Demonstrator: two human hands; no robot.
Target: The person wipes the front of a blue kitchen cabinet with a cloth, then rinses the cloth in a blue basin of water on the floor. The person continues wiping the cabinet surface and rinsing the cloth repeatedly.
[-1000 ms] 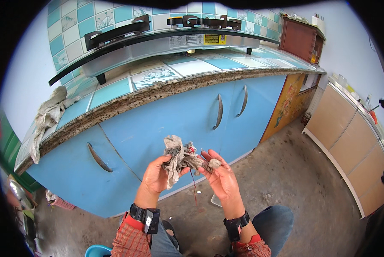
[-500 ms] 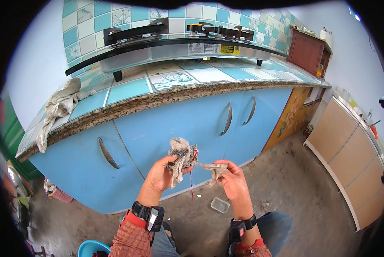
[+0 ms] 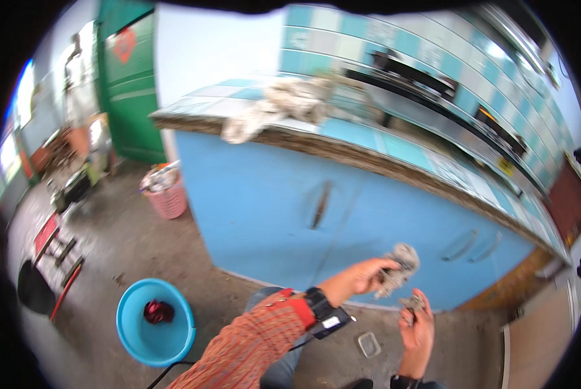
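Observation:
In front of the blue cabinet doors, my left hand [image 3: 367, 275] grips a crumpled, dirty grey cloth [image 3: 402, 260], its edges sticking out past the fingers. Lower and to the right, my right hand [image 3: 418, 327] pinches a smaller grey-beige scrap of cloth [image 3: 411, 303]. A gap separates the two pieces. The picture is smeared by motion, so the finer folds cannot be made out. On the left end of the tiled counter lies another crumpled, pale cloth [image 3: 297, 100], one end drooping over the edge.
A blue tub [image 3: 125, 324] with a dark red cloth [image 3: 158, 312] stands on the floor at left. Behind it are a filled pink basket [image 3: 168, 201] and a green door [image 3: 131, 97]. A gas stove [image 3: 407, 91] sits on the counter. A small clear container [image 3: 369, 345] lies below my hands.
The view has swung left, bringing the tub, basket and green door into sight. Both hands now appear farther right and lower, each still holding its cloth. The red thread no longer shows.

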